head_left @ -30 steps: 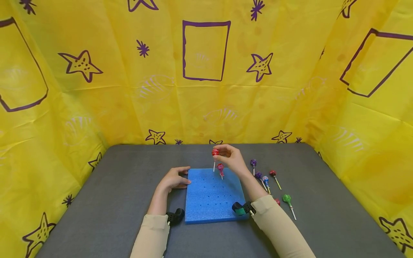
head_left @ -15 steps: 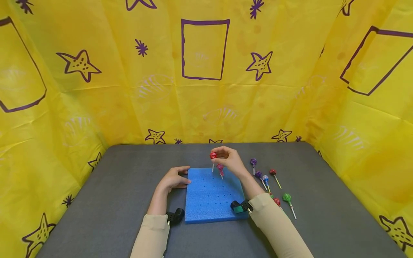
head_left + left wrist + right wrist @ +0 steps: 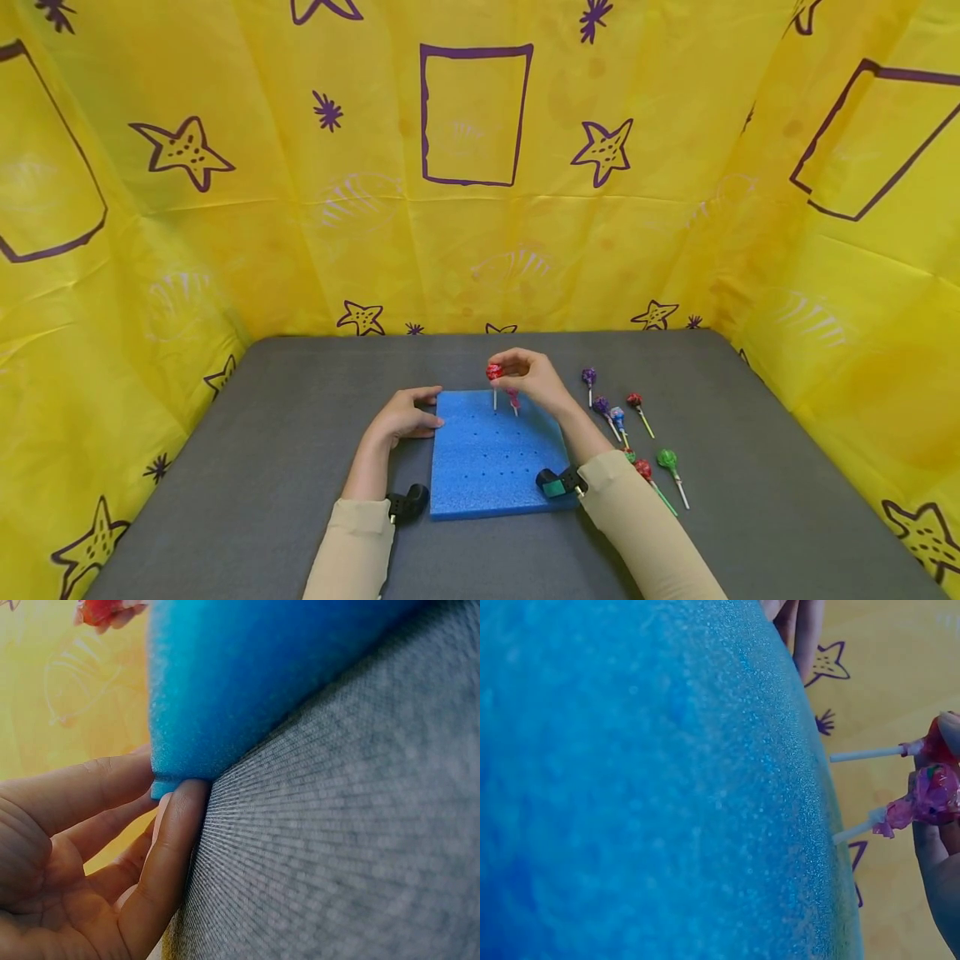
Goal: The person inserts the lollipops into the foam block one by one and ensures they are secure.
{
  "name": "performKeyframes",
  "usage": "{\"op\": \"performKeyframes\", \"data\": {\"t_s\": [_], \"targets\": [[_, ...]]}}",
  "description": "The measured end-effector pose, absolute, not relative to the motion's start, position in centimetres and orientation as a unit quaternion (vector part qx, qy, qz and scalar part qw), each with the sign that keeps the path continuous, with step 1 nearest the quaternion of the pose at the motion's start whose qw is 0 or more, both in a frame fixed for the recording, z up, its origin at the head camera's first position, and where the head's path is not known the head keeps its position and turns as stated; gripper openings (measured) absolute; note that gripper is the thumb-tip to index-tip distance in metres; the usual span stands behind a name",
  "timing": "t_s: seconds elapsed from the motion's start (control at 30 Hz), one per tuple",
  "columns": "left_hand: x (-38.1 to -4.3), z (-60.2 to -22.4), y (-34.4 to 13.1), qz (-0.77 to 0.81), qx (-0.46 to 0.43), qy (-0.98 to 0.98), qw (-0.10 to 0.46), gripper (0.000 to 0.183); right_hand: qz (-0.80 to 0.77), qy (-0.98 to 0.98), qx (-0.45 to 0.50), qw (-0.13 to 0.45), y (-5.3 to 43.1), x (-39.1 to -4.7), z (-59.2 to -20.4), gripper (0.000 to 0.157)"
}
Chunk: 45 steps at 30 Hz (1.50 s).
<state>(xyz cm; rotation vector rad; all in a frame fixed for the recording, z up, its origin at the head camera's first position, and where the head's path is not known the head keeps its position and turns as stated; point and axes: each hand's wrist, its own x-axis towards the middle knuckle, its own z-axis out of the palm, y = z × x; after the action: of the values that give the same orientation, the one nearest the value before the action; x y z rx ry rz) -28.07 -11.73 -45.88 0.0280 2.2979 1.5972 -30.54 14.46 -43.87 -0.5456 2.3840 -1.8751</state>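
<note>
Head view shows us work that, we judge, is at an early stage: one pink lollipop already stands in the blue foam block, near its far edge. The right hand's fingers pinch a red lollipop by its head, stick down over the block, just beside the pink one; we cannot tell whether the tip has entered. The left hand's fingers seem to pinch the block's far left corner.

Left over, we count a dark red lollipop, a green lollipop, a blue lollipop, two purple ones, a green-stick lollipop and a partly hidden lollipop, all lying on the worktop to the right. Rows of holes nearer us hold nothing.

Crowding is what we would watch: the pink lollipop stands close to the right fingers, and the right sleeve reaches near the loose sweets. Yellow cloth walls the worktop.
</note>
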Motion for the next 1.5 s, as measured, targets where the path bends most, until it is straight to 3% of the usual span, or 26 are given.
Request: {"op": "performKeyframes", "data": {"t_s": [1.5], "targets": [[-28.1, -45.9, -11.7, 0.558, 0.01, 0.813, 0.167, 0.066, -0.573, 0.796, -0.188, 0.056, 15.0, -30.6, -45.2, 0.033]]}}
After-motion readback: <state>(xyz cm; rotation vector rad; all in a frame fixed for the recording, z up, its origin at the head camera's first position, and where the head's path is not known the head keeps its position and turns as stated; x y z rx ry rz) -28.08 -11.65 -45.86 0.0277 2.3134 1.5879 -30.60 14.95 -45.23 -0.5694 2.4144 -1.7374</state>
